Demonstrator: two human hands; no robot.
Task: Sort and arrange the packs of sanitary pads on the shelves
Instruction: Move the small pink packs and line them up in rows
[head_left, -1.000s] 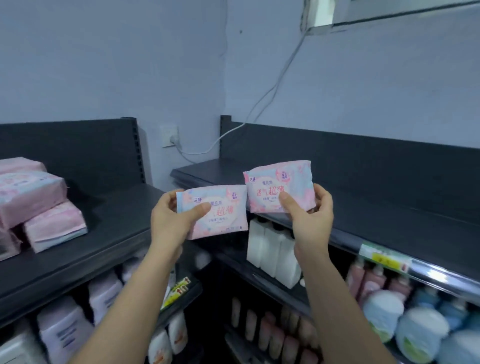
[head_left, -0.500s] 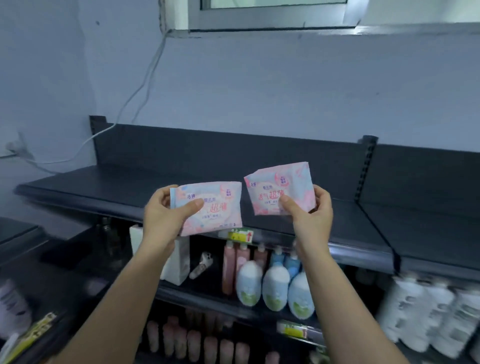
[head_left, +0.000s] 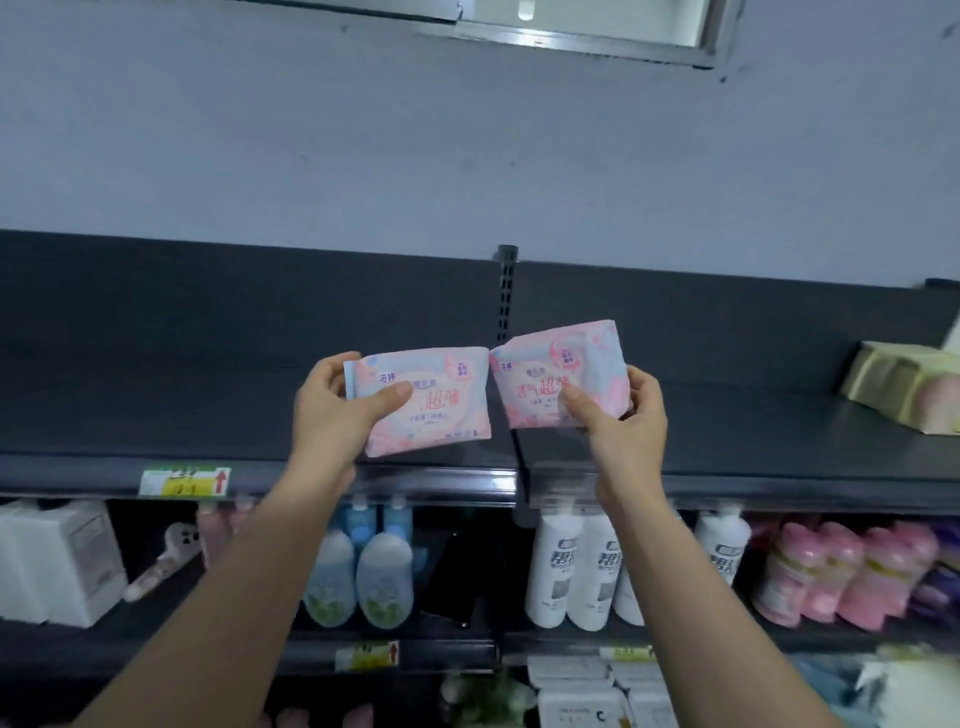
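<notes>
Landmark: post (head_left: 506, 291), the dark slotted upright in the back panel of the top shelf (head_left: 156, 415).

1. Left pack (head_left: 447, 410). Pink and pale blue pad pack with red print facing the camera. Sits just left of the post and lower, in front of the shelf's front part, held in the air and nearly level.
2. Right pack (head_left: 550, 369). Same design. Sits just right of the post's foot, tilted with its right end higher. Its left corner lies just beside the left pack's upper right corner; contact cannot be told.
3. Left hand (head_left: 332, 410). Left of the post. It grips the left pack at its left end, with the thumb across the front and the fingers curled behind.
4. Right hand (head_left: 628, 421). Right of the post. It grips the right pack at its lower right, with the thumb on the front and the fingers wrapped round the back edge.
5. Green bundle (head_left: 904, 384). Wrapped goods lying on the shelf, far right of the post.
6. Tag (head_left: 184, 482). Yellow and green with a red arrow, on the shelf's front lip, well left of the post and below it.
7. Blue bottles (head_left: 363, 577). One level down, below and left of the post.
8. White bottles (head_left: 576, 566). Same level, below and just right of the post.
9. Pink bottles (head_left: 841, 577). Same level, far right of the post.
10. Boxes (head_left: 57, 561). White, on the same level, far left of the post.
11. Window (head_left: 571, 26). High on the wall, above the post.
</notes>
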